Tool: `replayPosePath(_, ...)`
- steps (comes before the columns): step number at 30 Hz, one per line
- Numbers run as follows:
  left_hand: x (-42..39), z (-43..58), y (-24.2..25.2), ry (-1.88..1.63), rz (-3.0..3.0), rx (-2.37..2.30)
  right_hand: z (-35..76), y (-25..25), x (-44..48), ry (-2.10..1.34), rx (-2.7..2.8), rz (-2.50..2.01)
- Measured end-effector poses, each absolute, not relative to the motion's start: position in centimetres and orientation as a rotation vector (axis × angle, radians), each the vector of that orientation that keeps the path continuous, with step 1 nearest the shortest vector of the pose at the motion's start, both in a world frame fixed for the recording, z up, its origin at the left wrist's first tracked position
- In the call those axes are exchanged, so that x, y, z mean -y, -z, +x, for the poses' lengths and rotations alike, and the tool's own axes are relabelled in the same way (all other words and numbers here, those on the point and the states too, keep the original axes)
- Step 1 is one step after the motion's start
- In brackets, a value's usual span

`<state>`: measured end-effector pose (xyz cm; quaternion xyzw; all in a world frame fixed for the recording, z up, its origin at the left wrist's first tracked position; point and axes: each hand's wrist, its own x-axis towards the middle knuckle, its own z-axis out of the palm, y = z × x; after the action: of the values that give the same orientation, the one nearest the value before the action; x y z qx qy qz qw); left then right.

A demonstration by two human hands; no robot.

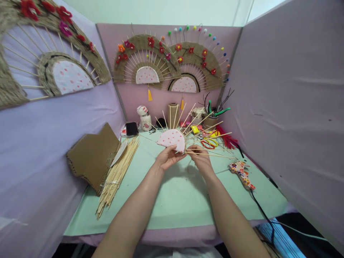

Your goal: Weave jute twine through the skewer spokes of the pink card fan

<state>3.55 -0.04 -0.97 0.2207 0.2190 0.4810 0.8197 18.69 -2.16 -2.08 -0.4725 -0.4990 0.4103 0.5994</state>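
My left hand grips the lower edge of a half-round, pink-spotted white fabric piece, its thumb on the front. Thin bamboo sticks fan out from the curved edge of this piece, upward and to the right. Close to its right corner, my right hand has its fingers pinched near the base of the lowest sticks. A thin strand of twine hangs beneath these fingers. Whether the pinch is on the twine or a stick is too small to make out.
Left lie a bundle of bamboo sticks and brown cardboard. A flower-patterned glue gun with a black cord rests at right. Behind stand a twine spool, scissors and a jar with green-handled pliers. Decorated fans hang on the partitions.
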Motion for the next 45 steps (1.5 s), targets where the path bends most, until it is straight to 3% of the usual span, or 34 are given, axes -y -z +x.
replayPosePath(9,0.2,3.8,0.5,-1.010,0.456,-0.525,19.1,2.5,1.7,-0.972,1.076,-1.099)
replayPosePath(18,-0.7,2.7,0.4,-1.101,0.386,-0.522,23.6,1.5,2.2,-1.543,0.801,-0.742)
replayPosePath(33,-1.8,2.4,1.3,-1.322,0.314,-0.563,25.6,0.4,4.7,-0.970,0.848,-0.503)
replayPosePath(45,-1.6,2.5,1.4,-1.178,0.441,-0.576,26.1,1.2,3.0,-1.124,0.557,-0.482)
